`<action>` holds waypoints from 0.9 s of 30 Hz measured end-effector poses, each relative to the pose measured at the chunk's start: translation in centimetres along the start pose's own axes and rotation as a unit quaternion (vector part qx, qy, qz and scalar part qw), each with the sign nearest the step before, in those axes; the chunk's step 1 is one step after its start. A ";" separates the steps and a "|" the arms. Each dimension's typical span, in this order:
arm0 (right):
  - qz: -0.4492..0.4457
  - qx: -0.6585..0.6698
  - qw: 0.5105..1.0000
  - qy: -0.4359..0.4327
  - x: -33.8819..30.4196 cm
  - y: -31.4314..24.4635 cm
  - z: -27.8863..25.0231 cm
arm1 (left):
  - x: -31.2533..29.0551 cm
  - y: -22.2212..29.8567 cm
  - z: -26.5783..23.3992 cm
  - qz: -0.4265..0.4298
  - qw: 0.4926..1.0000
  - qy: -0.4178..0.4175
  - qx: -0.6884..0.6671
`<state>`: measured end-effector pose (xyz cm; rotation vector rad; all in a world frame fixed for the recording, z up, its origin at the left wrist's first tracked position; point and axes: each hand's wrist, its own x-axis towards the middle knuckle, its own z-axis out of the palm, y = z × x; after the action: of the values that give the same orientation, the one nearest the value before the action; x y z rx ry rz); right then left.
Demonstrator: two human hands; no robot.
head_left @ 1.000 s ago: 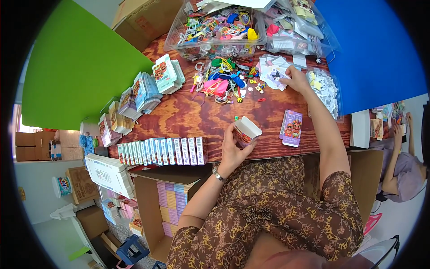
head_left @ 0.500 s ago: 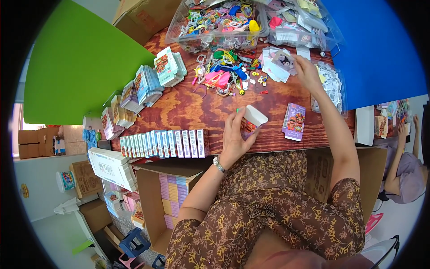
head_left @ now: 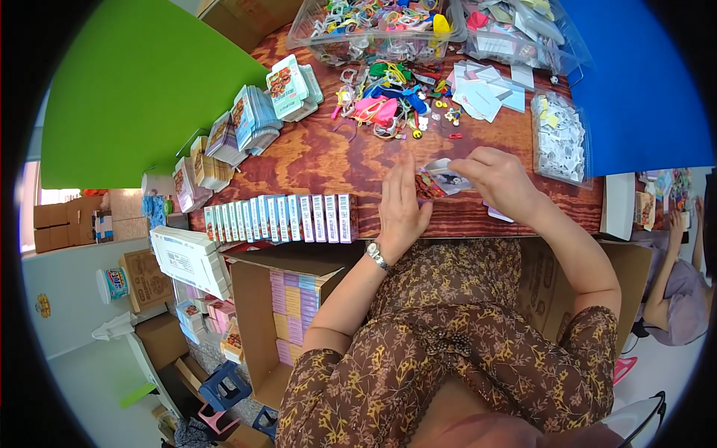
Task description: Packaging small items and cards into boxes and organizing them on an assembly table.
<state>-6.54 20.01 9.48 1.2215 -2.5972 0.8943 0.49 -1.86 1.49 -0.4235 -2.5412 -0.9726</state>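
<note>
My left hand [head_left: 403, 196] steadies a small printed cardboard box [head_left: 426, 187] near the front edge of the table, fingers along one side and thumb at the near end. Between the fingers of my right hand [head_left: 499, 179] is a thin card [head_left: 452, 180] with a dark cartoon figure, held at the open mouth of the box. How far the card reaches inside cannot be made out. Under my right hand a flat purple box [head_left: 497, 213] lies mostly hidden. Beyond my hands spreads a pile of colourful trinkets [head_left: 388, 104], beside loose pale cards [head_left: 479, 97].
Small boxes [head_left: 291, 218] stand in a row at the front left, with stacks of flat boxes [head_left: 256, 119] behind. Clear bins of trinkets [head_left: 377, 48] and packets [head_left: 515, 46] sit at the back. A tray of white pieces [head_left: 560, 138] is at right. A co-worker's arm [head_left: 676, 239] shows far right.
My right hand has come from the loose cards down to the box, bringing the card. The box in my left hand has tipped lower. My right hand now covers most of the purple box.
</note>
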 end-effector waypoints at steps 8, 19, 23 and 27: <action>0.081 0.063 0.995 0.001 0.7 -1.4 3.6 | -1.0 0.3 0.4 0.014 0.999 0.017 0.043; 0.076 0.123 0.989 0.017 8.0 2.5 6.0 | -2.9 -1.7 0.0 -0.120 0.992 0.033 -0.026; 0.065 -0.013 0.998 -0.010 12.3 5.9 11.9 | -3.0 -1.4 -0.3 -0.105 0.993 0.036 -0.041; 0.117 -0.138 0.982 -0.052 13.9 5.2 14.8 | -3.3 -1.5 -0.4 -0.113 0.992 0.038 -0.036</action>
<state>-17.76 5.04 0.01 0.9283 -2.8700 0.4866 2.87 -3.70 -0.60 -0.1160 -2.5302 -1.1408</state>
